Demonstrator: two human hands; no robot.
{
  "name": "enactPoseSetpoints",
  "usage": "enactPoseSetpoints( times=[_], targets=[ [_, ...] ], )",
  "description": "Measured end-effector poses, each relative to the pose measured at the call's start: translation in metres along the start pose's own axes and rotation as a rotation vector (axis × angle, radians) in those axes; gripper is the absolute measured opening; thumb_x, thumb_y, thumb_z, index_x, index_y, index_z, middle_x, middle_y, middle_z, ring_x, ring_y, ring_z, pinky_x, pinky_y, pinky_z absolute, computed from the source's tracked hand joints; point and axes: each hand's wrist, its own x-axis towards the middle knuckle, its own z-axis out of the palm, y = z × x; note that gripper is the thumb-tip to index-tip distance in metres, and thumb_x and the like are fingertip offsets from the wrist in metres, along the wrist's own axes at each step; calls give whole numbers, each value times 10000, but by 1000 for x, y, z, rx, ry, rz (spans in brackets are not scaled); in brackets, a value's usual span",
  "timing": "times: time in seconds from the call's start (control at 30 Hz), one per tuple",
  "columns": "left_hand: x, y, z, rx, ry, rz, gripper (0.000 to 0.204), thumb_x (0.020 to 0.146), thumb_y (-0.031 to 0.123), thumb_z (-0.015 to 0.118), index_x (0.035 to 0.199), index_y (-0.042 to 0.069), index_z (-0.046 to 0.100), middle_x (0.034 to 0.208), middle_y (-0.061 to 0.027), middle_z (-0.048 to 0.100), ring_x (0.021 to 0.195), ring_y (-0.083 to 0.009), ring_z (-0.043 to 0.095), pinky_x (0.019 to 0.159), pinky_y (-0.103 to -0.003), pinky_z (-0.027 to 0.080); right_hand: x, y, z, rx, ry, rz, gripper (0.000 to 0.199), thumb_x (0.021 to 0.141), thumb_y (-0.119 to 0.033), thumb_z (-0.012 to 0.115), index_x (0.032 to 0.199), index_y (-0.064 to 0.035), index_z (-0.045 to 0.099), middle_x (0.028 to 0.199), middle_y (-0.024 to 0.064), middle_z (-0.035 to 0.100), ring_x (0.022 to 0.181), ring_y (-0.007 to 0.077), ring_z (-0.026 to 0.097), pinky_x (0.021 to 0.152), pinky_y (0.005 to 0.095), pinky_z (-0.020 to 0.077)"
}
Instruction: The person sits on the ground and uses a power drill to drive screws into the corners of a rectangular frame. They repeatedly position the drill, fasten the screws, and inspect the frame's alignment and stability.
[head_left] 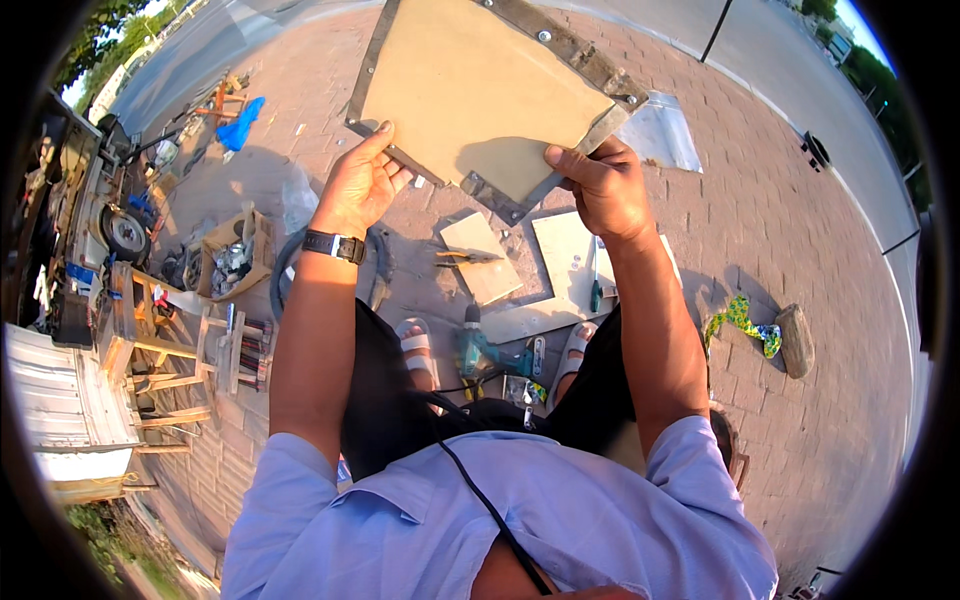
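Pavement: red-brown brick paving (800,250) spreads under everything, seen from above.
Panel: tan square board (480,90) edged with a grey metal frame, raised in front of the person and tilted, one corner pointing down between the hands, well above the paving.
Left hand: left hand (360,185) grips the panel's lower left edge, fingers (372,142) curled onto the frame, a dark wristwatch (333,245) on the wrist.
Right hand: right hand (600,190) clasps the lower right edge, thumb on the tan face, fingers wrapped behind the frame.
Boards: two pale flat boards (565,260) lie on the paving below the panel, just beyond the sandalled feet.
Drill: teal power drill (485,350) lies between the feet.
Crate: wooden crate (235,255) of small parts sits off to the left.
Stone: grey stone (797,340) rests to the right, beside a green patterned cloth (740,320).
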Motion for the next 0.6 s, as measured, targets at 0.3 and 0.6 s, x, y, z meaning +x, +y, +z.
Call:
enactPoseSetpoints(
  times=[0.3,0.6],
  targets=[
    [-18,11,25,-136,-229,78,978,923,606,689,1405,-189,385,1307,-331,539,1285,-416,548,1148,-543,427,-9,24,6,-948,-12,-444,345,852,39,690,1192,-21,694,1013,128,764,907,192,727,808,325,570],
    [-19,1,36,-55,190,123,155,956,196,728,1003,58,675,965,-73,701,935,-211,701,734,-357,574,-6,47,15,-1369,-135,-841,465,753,54,662,1196,-81,707,1206,153,720,1119,353,687,949,428,564]
  ],
)
